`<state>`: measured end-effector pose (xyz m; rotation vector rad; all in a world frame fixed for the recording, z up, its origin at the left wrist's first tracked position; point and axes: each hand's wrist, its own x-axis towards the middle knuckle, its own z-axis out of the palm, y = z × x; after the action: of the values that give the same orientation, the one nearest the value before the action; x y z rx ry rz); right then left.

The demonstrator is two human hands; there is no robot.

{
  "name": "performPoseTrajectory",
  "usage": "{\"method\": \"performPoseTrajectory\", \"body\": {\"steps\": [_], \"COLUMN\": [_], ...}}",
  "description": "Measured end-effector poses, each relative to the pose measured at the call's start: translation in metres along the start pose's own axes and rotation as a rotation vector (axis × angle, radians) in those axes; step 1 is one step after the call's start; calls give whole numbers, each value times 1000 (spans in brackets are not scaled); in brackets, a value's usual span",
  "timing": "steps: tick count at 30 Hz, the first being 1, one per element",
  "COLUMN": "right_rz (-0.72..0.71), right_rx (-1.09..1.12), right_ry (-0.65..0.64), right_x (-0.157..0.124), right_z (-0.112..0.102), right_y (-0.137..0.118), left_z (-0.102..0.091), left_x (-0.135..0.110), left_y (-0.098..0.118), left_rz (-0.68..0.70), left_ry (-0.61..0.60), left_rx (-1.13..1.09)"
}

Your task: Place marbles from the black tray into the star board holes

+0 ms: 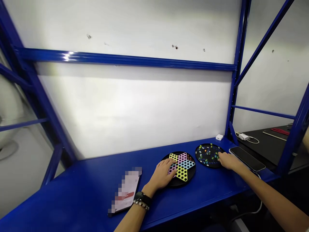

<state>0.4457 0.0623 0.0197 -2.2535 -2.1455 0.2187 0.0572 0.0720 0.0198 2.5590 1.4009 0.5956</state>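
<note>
My left hand (162, 173) lies over the left side of a round black Chinese checkers board (182, 170), fingers stretched out. The board has a star of yellow, pink and blue fields full of holes, and several brownish marbles sit near its upper right edge. To the right is a round black tray (202, 156) scattered with marbles, mostly green, blue and white, with an orange one among them. At that tray's right edge my right hand (228, 160) has its fingers pressed together; whatever is between the fingertips is hidden. A dark watch and a beaded bracelet circle my left wrist.
A phone (125, 190) with a blurred-out screen lies left of my left arm on the blue tabletop (96, 180). A dark phone (247, 158) with a cable rests at the right, and a white charger (219, 137) stands near the back. Blue metal posts frame the table.
</note>
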Motion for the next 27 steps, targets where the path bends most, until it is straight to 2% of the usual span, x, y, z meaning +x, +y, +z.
{"method": "performPoseTrajectory", "body": {"steps": [3,8,13,16,21,27], "right_rz": [-18,-45,-13,-1,-21,-80], "right_rx": [82,220,191,159,118,150], "right_ry": [-38,83,29,-26,-105,-96], "right_x": [19,54,76,81,81,79], "right_z": [-12,-31,-17,-8,-9,-13], "right_y": [6,-5,-38,-45,-34,-18], "left_z": [1,1,3,3,2,3], "left_x": [0,0,-1,-1,-1,-1], "left_y": [1,2,0,0,2,1], "left_rz": [1,3,14,15,19,21], "left_ry": [12,10,24,30,20,33], "left_rx": [-1,-4,4,12,-1,-4]}}
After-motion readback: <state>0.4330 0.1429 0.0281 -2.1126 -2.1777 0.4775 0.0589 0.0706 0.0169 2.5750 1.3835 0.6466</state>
